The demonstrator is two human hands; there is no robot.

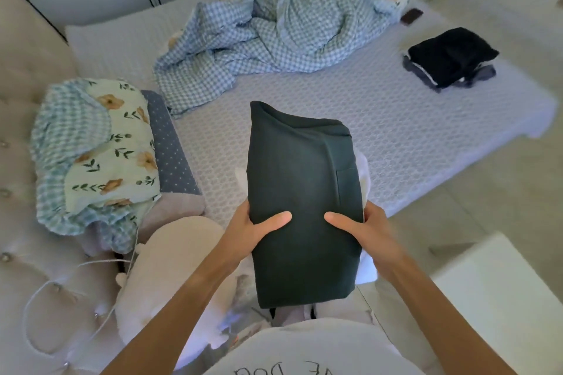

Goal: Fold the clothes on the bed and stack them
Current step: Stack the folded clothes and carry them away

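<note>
A folded dark green garment [300,192] is lifted above the near edge of the bed [380,119]. My left hand [249,230] grips its left side, thumb on top and fingers underneath. My right hand [365,230] grips its right side the same way. A bit of white cloth [364,173] shows from behind the garment's right edge. At the far right of the bed lies a small stack of folded dark clothes [451,59], a black piece on top.
A crumpled blue checked blanket [274,36] covers the far middle of the bed. A floral and checked pillow pile [97,149] sits at the left by the headboard. A cream plush toy [170,268] and white cable [61,298] lie near left. A white surface [502,298] stands at the right.
</note>
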